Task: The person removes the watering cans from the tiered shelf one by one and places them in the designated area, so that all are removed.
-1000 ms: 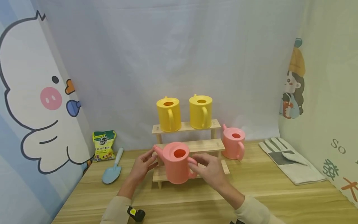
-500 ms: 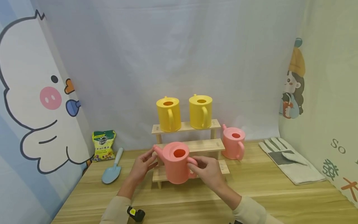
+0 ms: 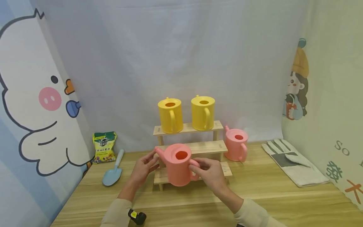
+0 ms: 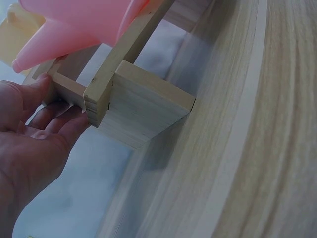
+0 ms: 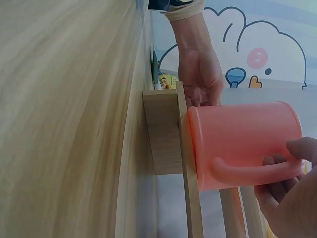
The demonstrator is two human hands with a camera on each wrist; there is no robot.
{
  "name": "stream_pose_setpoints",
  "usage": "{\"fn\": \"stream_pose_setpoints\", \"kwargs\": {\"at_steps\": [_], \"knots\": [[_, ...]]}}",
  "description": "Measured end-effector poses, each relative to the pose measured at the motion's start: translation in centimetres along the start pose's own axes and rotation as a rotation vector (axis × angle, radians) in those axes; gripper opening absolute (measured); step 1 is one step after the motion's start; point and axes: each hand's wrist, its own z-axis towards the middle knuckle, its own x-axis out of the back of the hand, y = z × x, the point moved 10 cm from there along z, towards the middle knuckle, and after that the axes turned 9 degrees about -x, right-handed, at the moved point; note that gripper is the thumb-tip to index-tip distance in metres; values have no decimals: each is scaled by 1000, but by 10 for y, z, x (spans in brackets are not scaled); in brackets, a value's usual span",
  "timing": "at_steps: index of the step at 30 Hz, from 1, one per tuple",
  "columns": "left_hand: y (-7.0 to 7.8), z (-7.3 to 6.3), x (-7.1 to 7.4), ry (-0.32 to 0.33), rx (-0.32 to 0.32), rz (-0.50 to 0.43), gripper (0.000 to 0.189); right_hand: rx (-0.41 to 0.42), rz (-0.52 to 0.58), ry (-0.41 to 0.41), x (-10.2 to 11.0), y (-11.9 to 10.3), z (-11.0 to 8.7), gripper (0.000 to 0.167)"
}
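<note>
A pink watering can (image 3: 178, 167) is upright at the lowest step of a three-step wooden stand (image 3: 208, 146), its spout toward the left. My right hand (image 3: 211, 174) pinches its handle with thumb and fingers, shown closely in the right wrist view, where the can's base (image 5: 194, 148) is right at the plank. My left hand (image 3: 143, 168) is at the stand's left end, near the spout. In the left wrist view the thumb and curled fingers (image 4: 74, 124) grip the wooden side of the stand (image 4: 69, 84).
Two yellow watering cans (image 3: 171, 118) (image 3: 203, 116) stand on the top step. Another pink watering can (image 3: 236, 146) stands right of the stand. A blue trowel (image 3: 112, 176) and yellow-green packet (image 3: 104, 149) are on the left; white-and-grey gloves (image 3: 295, 165) lie on the right.
My right wrist has shifted slightly left, with the grip on the handle kept. The pink watering can and my left hand stay in nearly the same places.
</note>
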Motion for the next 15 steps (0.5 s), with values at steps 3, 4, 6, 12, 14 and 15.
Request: {"fn": "stream_pose_setpoints", "kwargs": {"at_steps": [3, 4, 6, 12, 14, 15], "knots": [[0, 1, 0, -3, 0, -6, 52, 4, 13, 15, 1, 0, 0, 28], [0, 1, 0, -6, -3, -3, 52, 5, 15, 18, 1, 0, 0, 28], [0, 1, 0, -8, -2, -6, 51, 7, 19, 17, 0, 0, 0, 28], [0, 0, 0, -13, 1, -12, 51, 6, 29, 18, 0, -1, 1, 23], [-1, 0, 0, -16, 2, -12, 51, 5, 36, 25, 1, -1, 1, 23], [-1, 0, 0, -15, 3, -14, 51, 5, 40, 27, 1, 0, 1, 23]]}}
